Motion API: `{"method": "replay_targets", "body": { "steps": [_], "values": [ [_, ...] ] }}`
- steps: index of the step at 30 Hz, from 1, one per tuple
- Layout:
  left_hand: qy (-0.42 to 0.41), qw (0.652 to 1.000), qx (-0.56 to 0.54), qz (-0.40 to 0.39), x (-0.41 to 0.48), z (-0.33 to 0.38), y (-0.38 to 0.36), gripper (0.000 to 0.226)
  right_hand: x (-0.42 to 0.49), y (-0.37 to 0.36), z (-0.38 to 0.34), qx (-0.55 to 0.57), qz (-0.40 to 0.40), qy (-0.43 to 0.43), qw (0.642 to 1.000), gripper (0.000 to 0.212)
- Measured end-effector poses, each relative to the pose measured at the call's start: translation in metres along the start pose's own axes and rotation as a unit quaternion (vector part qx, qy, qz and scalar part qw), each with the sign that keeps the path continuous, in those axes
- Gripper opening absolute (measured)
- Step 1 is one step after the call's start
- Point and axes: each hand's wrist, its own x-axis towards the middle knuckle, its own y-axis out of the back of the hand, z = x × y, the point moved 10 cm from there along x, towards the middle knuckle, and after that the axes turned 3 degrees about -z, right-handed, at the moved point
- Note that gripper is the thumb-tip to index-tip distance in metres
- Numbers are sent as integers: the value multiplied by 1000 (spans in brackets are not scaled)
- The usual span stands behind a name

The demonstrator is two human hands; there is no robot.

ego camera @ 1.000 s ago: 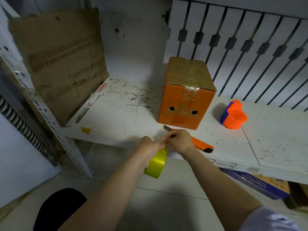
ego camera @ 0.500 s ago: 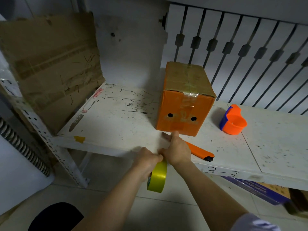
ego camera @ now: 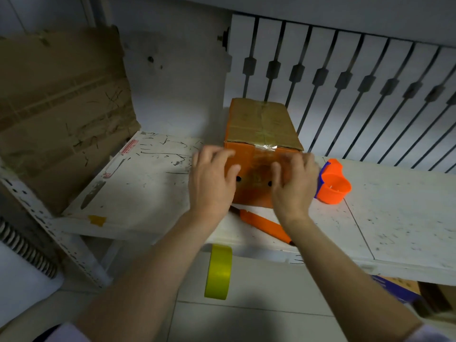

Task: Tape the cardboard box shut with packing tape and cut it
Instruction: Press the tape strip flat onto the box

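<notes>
A roll of yellow tape point(ego camera: 218, 272) hung below the front edge of a scuffed white shelf point(ego camera: 394, 218). On the shelf lay an orange utility knife point(ego camera: 265, 224), just in front of the cardboard box point(ego camera: 256, 149). The left hand point(ego camera: 212, 183) and right hand point(ego camera: 293, 186), fingers spread and holding nothing, lay against the box's orange front face. An orange tape dispenser point(ego camera: 332, 185) sat just right of the box.
</notes>
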Motion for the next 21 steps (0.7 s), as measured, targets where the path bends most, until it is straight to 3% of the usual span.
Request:
{"method": "replay_targets", "body": {
  "steps": [2,9,21],
  "values": [
    [-54,998,24,-19,24,22,-9,37,26,3,0,-41,-8,26,999,29],
    [-66,975,123,-170,70,24,-66,52,63,-40,9,-63,-196,57,977,40],
    [-110,974,123,-153,62,19,-69,57,57,-45,15,-20,-202,62,977,49]
  ]
}}
